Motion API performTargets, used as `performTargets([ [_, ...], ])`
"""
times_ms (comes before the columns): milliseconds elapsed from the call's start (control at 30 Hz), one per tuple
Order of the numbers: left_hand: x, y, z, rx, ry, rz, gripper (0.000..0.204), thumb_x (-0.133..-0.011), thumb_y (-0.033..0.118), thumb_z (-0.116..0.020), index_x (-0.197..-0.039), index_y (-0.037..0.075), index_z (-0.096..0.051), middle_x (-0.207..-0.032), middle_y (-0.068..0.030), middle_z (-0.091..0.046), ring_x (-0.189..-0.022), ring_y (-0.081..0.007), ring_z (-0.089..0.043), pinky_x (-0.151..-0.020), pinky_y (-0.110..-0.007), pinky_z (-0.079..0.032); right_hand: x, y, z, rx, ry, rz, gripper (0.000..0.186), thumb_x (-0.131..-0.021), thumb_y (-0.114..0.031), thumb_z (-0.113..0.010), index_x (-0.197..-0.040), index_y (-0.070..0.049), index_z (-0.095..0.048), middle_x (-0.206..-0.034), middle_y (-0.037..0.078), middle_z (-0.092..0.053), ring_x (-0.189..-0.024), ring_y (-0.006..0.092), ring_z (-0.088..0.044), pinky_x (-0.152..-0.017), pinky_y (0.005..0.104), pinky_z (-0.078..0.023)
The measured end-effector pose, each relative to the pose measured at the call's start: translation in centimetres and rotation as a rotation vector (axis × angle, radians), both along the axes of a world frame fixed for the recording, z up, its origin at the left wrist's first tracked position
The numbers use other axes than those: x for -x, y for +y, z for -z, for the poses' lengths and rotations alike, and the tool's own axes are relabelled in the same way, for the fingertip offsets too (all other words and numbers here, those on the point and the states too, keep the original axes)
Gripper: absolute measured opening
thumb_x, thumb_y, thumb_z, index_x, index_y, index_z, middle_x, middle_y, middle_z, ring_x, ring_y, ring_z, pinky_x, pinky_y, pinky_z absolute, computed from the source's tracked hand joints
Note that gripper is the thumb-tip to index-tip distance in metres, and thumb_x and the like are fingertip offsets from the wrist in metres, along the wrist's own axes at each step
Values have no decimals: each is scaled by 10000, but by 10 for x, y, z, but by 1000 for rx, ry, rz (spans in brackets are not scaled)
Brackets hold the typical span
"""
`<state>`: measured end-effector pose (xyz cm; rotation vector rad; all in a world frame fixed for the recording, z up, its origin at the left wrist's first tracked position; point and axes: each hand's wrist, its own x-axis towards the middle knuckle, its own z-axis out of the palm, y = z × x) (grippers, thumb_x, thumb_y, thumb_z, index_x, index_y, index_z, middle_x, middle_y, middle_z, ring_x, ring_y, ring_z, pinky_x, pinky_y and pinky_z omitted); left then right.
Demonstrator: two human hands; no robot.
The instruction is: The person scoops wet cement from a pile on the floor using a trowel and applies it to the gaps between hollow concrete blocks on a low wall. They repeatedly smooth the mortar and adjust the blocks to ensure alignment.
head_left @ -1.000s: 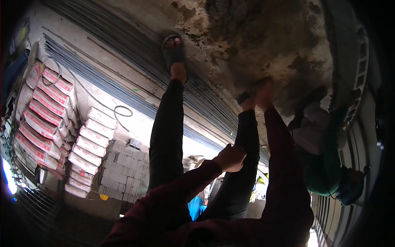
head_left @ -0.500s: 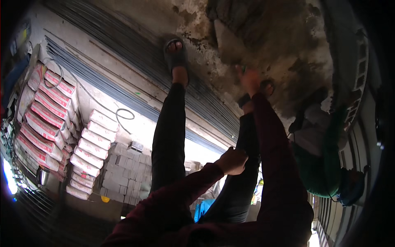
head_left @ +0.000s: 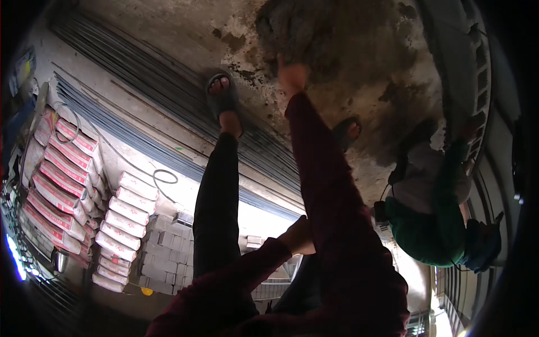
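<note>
Left hand (head_left: 299, 236): lay low, near the body, partly behind the right sleeve (head_left: 331, 180); fingers hidden, so could not tell whether the grip was closed or loose.
Sandalled feet: left one (head_left: 222, 98) planted on the dark rods (head_left: 151, 59); right one (head_left: 348, 133) beside the right forearm.
Right hand (head_left: 292, 77): at the end of an outstretched arm, blurred; one digit pointed away from the body. State of the grip, and anything in it, could not be told.
Dark grey heap (head_left: 295, 25): on the stained floor (head_left: 412, 104), just beyond the right hand, straight ahead; contact unclear. Ragged outline, no plain long axis. Right hand much the nearer.
Co-worker (head_left: 418, 230): off to the right, green sleeves, bent low.
Left background: stacked bags (head_left: 120, 227), grey blocks (head_left: 163, 253), looped cable (head_left: 165, 176).
</note>
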<state>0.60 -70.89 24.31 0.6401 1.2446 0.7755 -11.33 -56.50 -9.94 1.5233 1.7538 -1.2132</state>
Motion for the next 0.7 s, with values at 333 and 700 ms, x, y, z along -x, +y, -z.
performTargets([
  [333,-11,17,-4,-5,154,256,164,-749,168,-595,-818,20,-599,-842,-144,-631,-817,-292,-633,-759,-416,-487,-38,93,-64,791,450,615,429,-923,-494,-518,-759,-97,-509,-516,-48,-350,-411,70,-330,-420,246,-295],
  [700,-3,28,6,-26,19,218,173,-747,163,-598,-815,4,-596,-851,-170,-598,-818,-321,-627,-710,-428,-504,-66,97,-155,-75,166,-17,503,-941,-499,-467,-816,-17,-543,-602,87,-581,-512,246,-574,-472,367,-450],
])
